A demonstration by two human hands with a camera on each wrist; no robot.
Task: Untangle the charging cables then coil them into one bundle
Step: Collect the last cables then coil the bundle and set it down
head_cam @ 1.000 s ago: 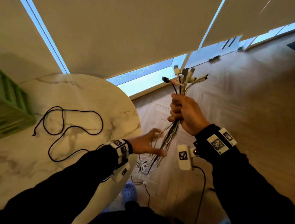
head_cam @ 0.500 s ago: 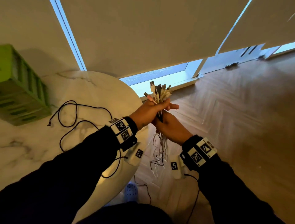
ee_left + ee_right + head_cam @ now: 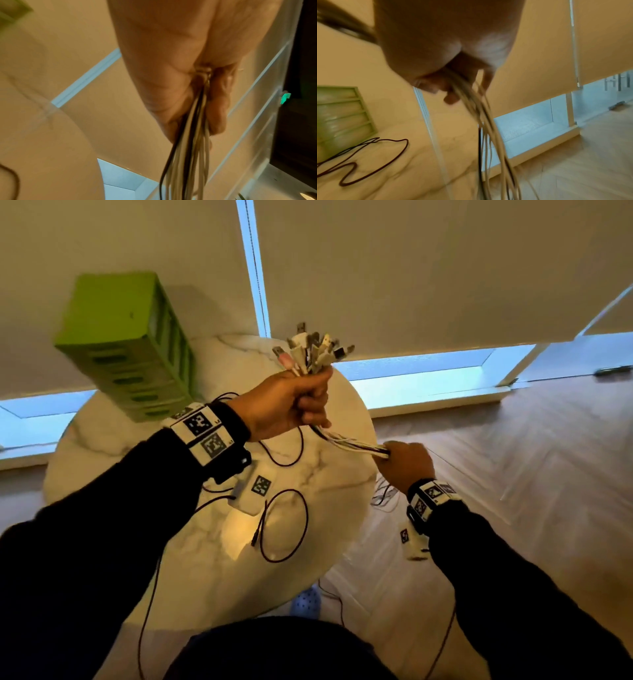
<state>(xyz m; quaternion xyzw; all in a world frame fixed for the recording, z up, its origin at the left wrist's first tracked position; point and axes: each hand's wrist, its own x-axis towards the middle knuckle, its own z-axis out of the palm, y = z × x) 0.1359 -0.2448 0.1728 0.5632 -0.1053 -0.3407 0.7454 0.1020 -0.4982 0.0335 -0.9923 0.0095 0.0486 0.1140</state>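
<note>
Overhead, the head camera shows the left hand (image 3: 286, 402) raised above a round marble table (image 3: 329, 542), fist wrapped tight around the charging cables (image 3: 349, 444) just below their plugs; the connectors (image 3: 313, 350) fan upward out of the fist, white, grey and one pink. From the underside of that fist the strands run down and rightward in one taut bunch to the right hand (image 3: 406, 465), held lower and just past the table's edge, its fingers curled round the bunch.

Only this view takes in the plugs and both hands at once — the wrist cameras see neither. The left wrist camera instead looks up the palm (image 3: 171, 60), where pale cords and one black cord (image 3: 188, 142) emerge between pressed fingers (image 3: 219, 108). The right wrist camera, blurred, shows the cords (image 3: 486, 121) leaving the curled fingers (image 3: 452, 98) and hanging toward a wooden floor (image 3: 582, 169); it also catches a dark loose cable (image 3: 373, 169) lying in loops on the table beside a green crate (image 3: 340, 115) — the same cable (image 3: 284, 525) and crate (image 3: 126, 344) appear in the head view.
</note>
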